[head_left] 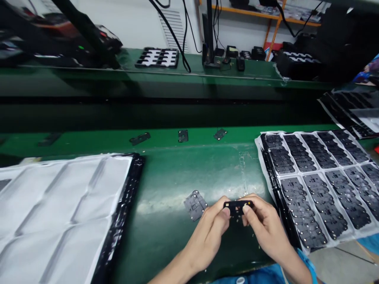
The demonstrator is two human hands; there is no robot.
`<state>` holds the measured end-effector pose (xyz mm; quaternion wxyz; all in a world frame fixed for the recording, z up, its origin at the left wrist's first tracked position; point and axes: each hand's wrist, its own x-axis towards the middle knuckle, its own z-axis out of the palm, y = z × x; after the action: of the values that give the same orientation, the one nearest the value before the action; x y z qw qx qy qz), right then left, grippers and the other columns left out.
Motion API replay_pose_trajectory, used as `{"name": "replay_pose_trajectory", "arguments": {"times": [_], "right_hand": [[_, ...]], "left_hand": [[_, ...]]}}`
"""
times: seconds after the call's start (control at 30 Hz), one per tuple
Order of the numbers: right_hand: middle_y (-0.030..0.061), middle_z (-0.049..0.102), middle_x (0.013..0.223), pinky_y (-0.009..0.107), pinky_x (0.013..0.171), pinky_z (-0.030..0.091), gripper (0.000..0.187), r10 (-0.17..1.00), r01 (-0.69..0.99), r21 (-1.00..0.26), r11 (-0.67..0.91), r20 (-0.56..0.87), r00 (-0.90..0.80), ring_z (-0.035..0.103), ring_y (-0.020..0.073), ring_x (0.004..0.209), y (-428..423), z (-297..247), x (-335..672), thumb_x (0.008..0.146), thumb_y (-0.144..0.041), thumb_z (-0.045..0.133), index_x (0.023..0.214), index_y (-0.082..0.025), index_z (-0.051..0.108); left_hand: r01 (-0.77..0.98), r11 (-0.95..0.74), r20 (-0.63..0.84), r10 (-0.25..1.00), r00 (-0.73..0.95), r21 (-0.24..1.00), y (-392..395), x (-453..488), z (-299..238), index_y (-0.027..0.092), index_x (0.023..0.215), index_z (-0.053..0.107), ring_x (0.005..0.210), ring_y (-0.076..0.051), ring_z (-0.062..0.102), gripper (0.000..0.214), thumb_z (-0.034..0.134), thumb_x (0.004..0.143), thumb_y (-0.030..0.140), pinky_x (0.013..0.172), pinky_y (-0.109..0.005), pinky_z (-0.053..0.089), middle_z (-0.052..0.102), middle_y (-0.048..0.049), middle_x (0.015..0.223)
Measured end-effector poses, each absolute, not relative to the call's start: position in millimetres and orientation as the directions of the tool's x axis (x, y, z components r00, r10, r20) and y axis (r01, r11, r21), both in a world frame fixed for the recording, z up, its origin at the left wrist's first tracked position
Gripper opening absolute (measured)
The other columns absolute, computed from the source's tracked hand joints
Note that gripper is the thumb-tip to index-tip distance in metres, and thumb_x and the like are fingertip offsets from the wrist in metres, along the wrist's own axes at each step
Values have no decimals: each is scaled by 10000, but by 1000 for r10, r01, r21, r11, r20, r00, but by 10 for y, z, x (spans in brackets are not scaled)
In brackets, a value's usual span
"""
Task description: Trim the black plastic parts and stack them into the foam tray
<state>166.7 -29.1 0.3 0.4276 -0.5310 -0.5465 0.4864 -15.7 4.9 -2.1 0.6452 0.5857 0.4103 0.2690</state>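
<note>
Between both hands, just above the green bench, is a small black plastic part [236,208] with gold-coloured spots near its ends. My left hand [211,227] pinches its left end between thumb and fingers. On its right end, my right hand [263,223] has a similar pinch. Beside my left hand a flat dark grey plastic part [195,205] lies on the bench; the fingers cover none or little of it. Tiny light bits are scattered on the green surface below my hands.
A tray [280,179] with rows of dark plastic parts lies at right. White-lined compartments fill another tray [71,197] at left. Several loose parts, including one dark piece [182,136], lie along the bench's far strip. Behind, a raised shelf [189,73] carries cables and equipment.
</note>
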Motion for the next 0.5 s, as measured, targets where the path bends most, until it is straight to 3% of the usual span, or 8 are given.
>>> {"name": "replay_pose_trajectory", "arguments": {"times": [0.17, 0.37, 0.5], "right_hand": [[40, 588, 868, 295, 725, 458, 292, 991, 229, -971, 66, 37, -128, 580, 190, 789, -304, 51, 1618, 1110, -279, 472, 893, -208, 655], [45, 589, 874, 310, 733, 457, 308, 985, 233, -968, 92, 54, -162, 587, 200, 803, -317, 42, 1608, 1116, -286, 457, 874, -217, 635], [45, 584, 870, 317, 716, 460, 288, 988, 221, -972, 76, 43, -147, 583, 201, 780, -310, 29, 1592, 1116, -296, 459, 915, -215, 649]], "left_hand": [[76, 226, -236, 867, 438, 971, 20, -156, -101, 246, 791, 393, 580, -131, 317, 417, 329, 1081, 539, 544, -245, 299, 328, 76, 663], [192, 137, -204, 899, 388, 972, -7, -196, -141, 239, 802, 425, 620, -148, 364, 436, 307, 1082, 551, 604, -254, 375, 386, 50, 690], [208, 101, -177, 903, 391, 973, -10, -198, -187, 245, 791, 394, 636, -152, 362, 407, 273, 1092, 492, 588, -257, 347, 390, 40, 714]]}}
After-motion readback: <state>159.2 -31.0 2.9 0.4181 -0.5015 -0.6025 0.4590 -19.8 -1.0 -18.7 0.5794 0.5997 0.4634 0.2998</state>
